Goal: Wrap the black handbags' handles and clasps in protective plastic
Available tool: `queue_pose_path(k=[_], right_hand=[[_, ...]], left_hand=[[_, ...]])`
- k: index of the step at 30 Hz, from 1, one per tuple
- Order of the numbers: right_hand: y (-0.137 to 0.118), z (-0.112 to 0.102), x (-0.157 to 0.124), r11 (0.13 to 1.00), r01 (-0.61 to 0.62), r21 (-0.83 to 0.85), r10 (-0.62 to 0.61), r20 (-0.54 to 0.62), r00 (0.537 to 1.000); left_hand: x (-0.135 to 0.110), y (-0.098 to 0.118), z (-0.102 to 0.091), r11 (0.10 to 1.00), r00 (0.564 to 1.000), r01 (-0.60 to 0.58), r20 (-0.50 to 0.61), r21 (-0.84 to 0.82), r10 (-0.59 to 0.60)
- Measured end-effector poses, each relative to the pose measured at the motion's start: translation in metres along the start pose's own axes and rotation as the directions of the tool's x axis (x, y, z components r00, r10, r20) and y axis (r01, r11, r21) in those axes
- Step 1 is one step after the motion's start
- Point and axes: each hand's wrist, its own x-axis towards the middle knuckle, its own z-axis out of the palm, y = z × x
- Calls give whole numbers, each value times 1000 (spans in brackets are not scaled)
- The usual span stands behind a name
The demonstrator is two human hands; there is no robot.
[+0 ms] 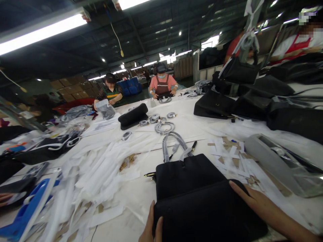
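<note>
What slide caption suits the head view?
Left hand and right hand hold a black bag at a white table strewn with white strips.

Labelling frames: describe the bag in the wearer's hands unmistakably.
At the white table's near side, right of centre, find a black bag. Grey-wrapped handles loop past its far edge; unlike neighbouring black bags, it has the wearer's left hand and right hand on it.

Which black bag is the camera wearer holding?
The plain black rectangular bag with wrapped grey handles: left hand and right hand hold its sides; other black bags lie apart.
</note>
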Motion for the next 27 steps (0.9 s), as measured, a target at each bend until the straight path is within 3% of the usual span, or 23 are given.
queue_pose_path(k=[4, 6, 9, 12, 14, 16, 17, 20, 23, 25, 27], right_hand=[[-17, -14, 10, 973, -209, 100, 209, 4, 978], [-24, -21, 16, 963, -226, 147, 226, 18, 974], [-33, -26, 21, 943, -232, 240, 228, 46, 973], [-39, -28, 22, 896, -262, 357, 258, 60, 964], [-44, -30, 23, 852, -285, 439, 282, 72, 957], [-50, -33, 24, 781, -328, 531, 320, 111, 941], [-54, -36, 24, 724, -359, 588, 337, 152, 929], [-69, -46, 25, 429, -464, 775, 328, 344, 880], [-89, -63, 31, 105, -603, 790, 251, 566, 785], [-107, -82, 40, 60, -647, 760, 220, 622, 751], [-128, -109, 53, 174, -608, 775, 228, 569, 790]], left_hand=[[0, 0, 1, 999, 999, -21, -28, -38, 20], [3, -1, -1, 998, 997, -56, -44, -20, 55], [8, 3, -8, 968, 968, -218, -102, 123, 231], [14, 20, -11, 851, 871, -397, -149, 345, 467], [17, 39, -6, 711, 754, -604, -31, 360, 656], [20, 59, 3, 589, 632, -761, 110, 271, 767], [20, 68, 8, 574, 614, -783, 148, 240, 775], [22, 86, 17, 641, 676, -736, 177, 217, 715], [24, 91, 13, 675, 695, -719, 169, 163, 699], [26, 95, 8, 715, 725, -689, 131, 120, 676], [27, 103, 1, 760, 761, -648, 94, 47, 642]])
